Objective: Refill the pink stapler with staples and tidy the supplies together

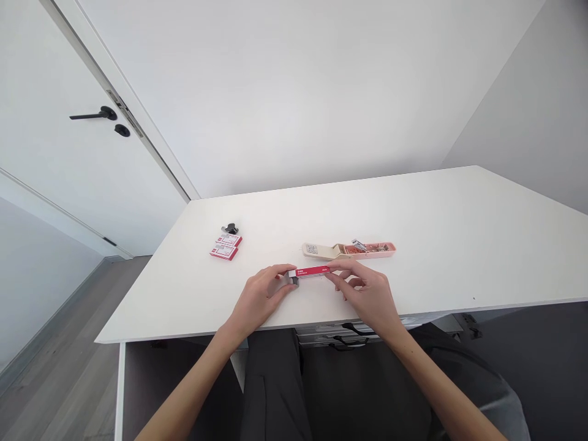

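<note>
A small red-and-white staple box (313, 271) is held level just above the front part of the white desk. My right hand (362, 288) pinches its right end between thumb and fingers. At the left end, the thumb and fingers of my left hand (260, 294) close around the box's end. A small grey block (294, 280), perhaps staples, shows there. Behind my right hand lies an open pink case (384, 248) with small items inside, its cream lid (321, 250) swung out to the left.
Two more red-and-white boxes (224, 252) lie at the desk's left side, with a small black-and-silver object (231, 228) behind them. The white desk (432, 214) meets the wall at the back. Drawers with black handles (351, 340) are below its front edge.
</note>
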### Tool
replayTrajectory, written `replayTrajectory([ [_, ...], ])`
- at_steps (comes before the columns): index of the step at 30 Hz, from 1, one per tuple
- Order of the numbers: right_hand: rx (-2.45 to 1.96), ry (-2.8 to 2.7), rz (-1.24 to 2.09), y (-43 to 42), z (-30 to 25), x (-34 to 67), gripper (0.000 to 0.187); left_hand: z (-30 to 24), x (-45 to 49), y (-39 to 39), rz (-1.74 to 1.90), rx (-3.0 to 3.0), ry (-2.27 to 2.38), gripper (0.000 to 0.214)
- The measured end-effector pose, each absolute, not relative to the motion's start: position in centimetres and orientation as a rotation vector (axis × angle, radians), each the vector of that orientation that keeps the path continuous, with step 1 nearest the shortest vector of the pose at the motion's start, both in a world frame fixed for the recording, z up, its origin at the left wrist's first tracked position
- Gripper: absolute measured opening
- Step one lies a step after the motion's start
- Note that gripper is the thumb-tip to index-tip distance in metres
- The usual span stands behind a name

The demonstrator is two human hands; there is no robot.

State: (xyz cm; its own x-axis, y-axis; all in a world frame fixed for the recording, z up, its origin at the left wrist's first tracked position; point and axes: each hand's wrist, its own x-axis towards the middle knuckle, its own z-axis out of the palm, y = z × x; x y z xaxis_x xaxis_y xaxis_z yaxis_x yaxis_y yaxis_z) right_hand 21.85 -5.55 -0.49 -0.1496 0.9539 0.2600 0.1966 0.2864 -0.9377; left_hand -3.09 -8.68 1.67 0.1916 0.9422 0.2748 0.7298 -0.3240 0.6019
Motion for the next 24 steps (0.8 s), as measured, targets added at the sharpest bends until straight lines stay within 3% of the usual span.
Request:
replayTrajectory([
  [24,-0.968,-1.553,1.372,-4.4,-0.2,22.8,0.038,2.7,-3.0,-8.7,0.947,1.789,1.485,0.027],
])
